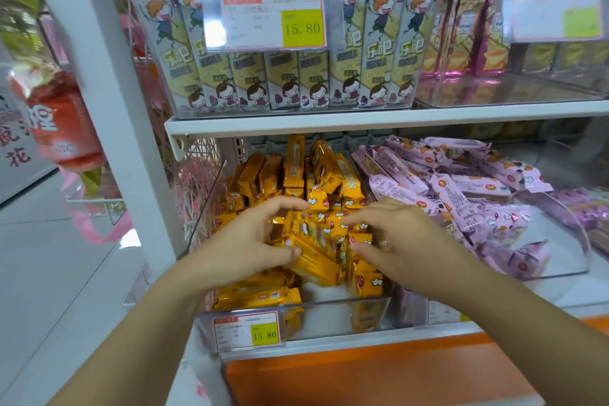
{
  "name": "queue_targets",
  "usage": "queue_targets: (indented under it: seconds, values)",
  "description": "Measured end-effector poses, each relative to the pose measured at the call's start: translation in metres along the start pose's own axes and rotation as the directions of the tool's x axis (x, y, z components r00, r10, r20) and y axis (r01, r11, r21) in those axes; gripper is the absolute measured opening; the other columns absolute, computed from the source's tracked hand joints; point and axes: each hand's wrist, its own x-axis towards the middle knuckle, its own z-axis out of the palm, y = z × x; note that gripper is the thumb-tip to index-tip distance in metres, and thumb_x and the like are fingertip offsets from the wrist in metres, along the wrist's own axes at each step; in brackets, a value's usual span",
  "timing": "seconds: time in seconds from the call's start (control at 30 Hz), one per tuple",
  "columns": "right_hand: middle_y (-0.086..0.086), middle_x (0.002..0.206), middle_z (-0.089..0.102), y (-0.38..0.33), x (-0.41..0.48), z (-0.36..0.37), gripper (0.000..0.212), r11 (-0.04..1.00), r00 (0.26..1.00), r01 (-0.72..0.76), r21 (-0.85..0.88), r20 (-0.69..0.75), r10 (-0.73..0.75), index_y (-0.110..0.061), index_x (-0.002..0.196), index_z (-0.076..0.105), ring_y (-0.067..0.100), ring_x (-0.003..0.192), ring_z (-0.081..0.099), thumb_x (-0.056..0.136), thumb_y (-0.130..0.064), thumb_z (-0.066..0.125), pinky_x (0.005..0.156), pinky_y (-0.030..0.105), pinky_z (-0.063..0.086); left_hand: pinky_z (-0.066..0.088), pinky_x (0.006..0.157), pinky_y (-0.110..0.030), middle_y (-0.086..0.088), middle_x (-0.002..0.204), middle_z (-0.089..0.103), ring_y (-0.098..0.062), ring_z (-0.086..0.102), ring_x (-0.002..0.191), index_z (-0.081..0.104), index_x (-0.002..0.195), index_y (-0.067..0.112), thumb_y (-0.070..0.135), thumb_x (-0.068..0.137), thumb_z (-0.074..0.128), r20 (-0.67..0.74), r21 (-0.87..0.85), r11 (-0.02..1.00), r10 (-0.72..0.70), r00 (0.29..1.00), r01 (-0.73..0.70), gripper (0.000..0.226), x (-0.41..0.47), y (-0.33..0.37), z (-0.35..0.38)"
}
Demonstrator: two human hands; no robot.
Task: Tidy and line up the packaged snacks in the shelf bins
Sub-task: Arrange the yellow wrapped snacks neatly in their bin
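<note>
A clear bin [339,310] on the lower shelf holds several yellow snack packs [326,175], some standing at the back, others jumbled in front. My left hand [244,250] grips a tilted yellow pack [313,257], thumb under it and fingers curled over its top. My right hand [392,234] hovers over the packs just to the right, fingers bent, holding nothing that I can see. The bin's front middle shows a bare white floor [326,293].
A neighbouring clear bin [566,260] on the right holds several jumbled pink snack packs [461,188]. The shelf above carries a bin of grey upright packs [283,76] with a price tag [273,21]. A white upright post [108,76] stands left; an orange ledge [379,376] lies below.
</note>
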Motion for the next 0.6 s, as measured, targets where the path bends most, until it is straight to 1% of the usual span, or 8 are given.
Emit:
queue_targets:
  seconds: [0.07, 0.13, 0.23, 0.33, 0.4, 0.47, 0.53, 0.6]
  values:
    - [-0.023, 0.117, 0.051, -0.001, 0.003, 0.002, 0.042, 0.996, 0.998, -0.062, 0.067, 0.010, 0.062, -0.034, 0.130, 0.052, 0.000, 0.112, 0.044, 0.089, -0.037, 0.060, 0.097, 0.027, 0.041, 0.057, 0.082, -0.033, 0.002, 0.113, 0.064, -0.015, 0.064, 0.099, 0.055, 0.118, 0.031, 0.002, 0.073, 0.072, -0.053, -0.093, 0.994, 0.058, 0.997, -0.063, 0.055, -0.004, 0.002, -0.006]
    - [-0.017, 0.125, 0.054, -0.002, 0.006, 0.003, 0.046, 0.977, 0.994, -0.112, 0.182, 0.010, 0.112, -0.035, 0.133, 0.046, -0.002, 0.110, 0.048, 0.089, -0.040, 0.058, 0.094, 0.028, 0.045, 0.054, 0.079, -0.026, 0.007, 0.112, 0.065, -0.011, 0.063, 0.098, 0.057, 0.117, 0.029, 0.006, 0.069, 0.071, -0.100, -0.160, 0.979, 0.111, 0.989, -0.126, 0.055, -0.006, 0.004, -0.009]
    - [-0.013, 0.121, 0.053, -0.003, 0.008, 0.004, 0.051, 0.936, 0.983, -0.182, 0.301, 0.069, 0.169, -0.038, 0.138, 0.037, -0.006, 0.099, 0.049, 0.089, -0.052, 0.044, 0.086, 0.023, 0.043, 0.052, 0.077, -0.022, 0.004, 0.112, 0.065, -0.010, 0.063, 0.097, 0.057, 0.117, 0.028, 0.007, 0.065, 0.076, -0.130, -0.285, 0.942, 0.143, 0.981, -0.175, 0.059, -0.007, 0.007, -0.013]
    - [-0.017, 0.123, 0.048, -0.010, 0.009, 0.002, 0.064, 0.865, 0.972, -0.230, 0.447, 0.150, 0.181, -0.038, 0.139, 0.035, -0.006, 0.104, 0.048, 0.079, -0.061, 0.033, 0.086, 0.014, 0.043, 0.052, 0.081, -0.025, 0.003, 0.122, 0.063, -0.015, 0.062, 0.106, 0.060, 0.117, 0.032, 0.016, 0.058, 0.085, -0.091, -0.390, 0.895, 0.197, 0.976, -0.217, 0.066, -0.007, 0.007, -0.015]
    - [-0.013, 0.116, 0.058, -0.013, 0.013, 0.002, 0.052, 0.783, 0.973, -0.232, 0.577, 0.135, 0.189, -0.033, 0.126, 0.048, -0.001, 0.096, 0.060, 0.079, -0.054, 0.044, 0.082, 0.021, 0.052, 0.051, 0.082, -0.025, 0.003, 0.129, 0.060, -0.016, 0.061, 0.111, 0.060, 0.120, 0.033, 0.022, 0.057, 0.089, -0.072, -0.430, 0.873, 0.219, 0.973, -0.228, 0.070, -0.007, 0.006, -0.015]
    - [-0.004, 0.103, 0.065, -0.014, 0.017, 0.002, 0.026, 0.633, 0.965, -0.211, 0.745, 0.058, 0.255, -0.026, 0.108, 0.057, 0.004, 0.083, 0.068, 0.083, -0.030, 0.061, 0.072, 0.023, 0.056, 0.051, 0.081, -0.023, 0.005, 0.133, 0.057, -0.015, 0.061, 0.109, 0.057, 0.124, 0.033, 0.015, 0.058, 0.084, -0.114, -0.439, 0.867, 0.206, 0.972, -0.236, 0.074, -0.005, 0.005, -0.013]
    - [0.005, 0.100, 0.066, -0.013, 0.021, 0.000, 0.025, 0.453, 0.937, -0.166, 0.876, -0.003, 0.349, -0.021, 0.102, 0.058, 0.011, 0.077, 0.071, 0.082, -0.008, 0.066, 0.067, 0.021, 0.057, 0.051, 0.080, -0.023, 0.005, 0.133, 0.056, -0.014, 0.064, 0.102, 0.054, 0.125, 0.032, 0.010, 0.060, 0.080, -0.191, -0.457, 0.859, 0.159, 0.969, -0.231, 0.073, -0.001, 0.004, -0.009]
    - [0.008, 0.102, 0.065, -0.011, 0.021, -0.002, 0.033, 0.379, 0.898, -0.103, 0.920, -0.077, 0.432, -0.021, 0.105, 0.056, 0.018, 0.077, 0.072, 0.079, -0.003, 0.067, 0.067, 0.023, 0.058, 0.053, 0.079, -0.023, 0.003, 0.131, 0.056, -0.016, 0.066, 0.102, 0.055, 0.122, 0.030, 0.001, 0.063, 0.083, -0.282, -0.483, 0.847, 0.090, 0.955, -0.222, 0.071, 0.001, 0.002, -0.008]
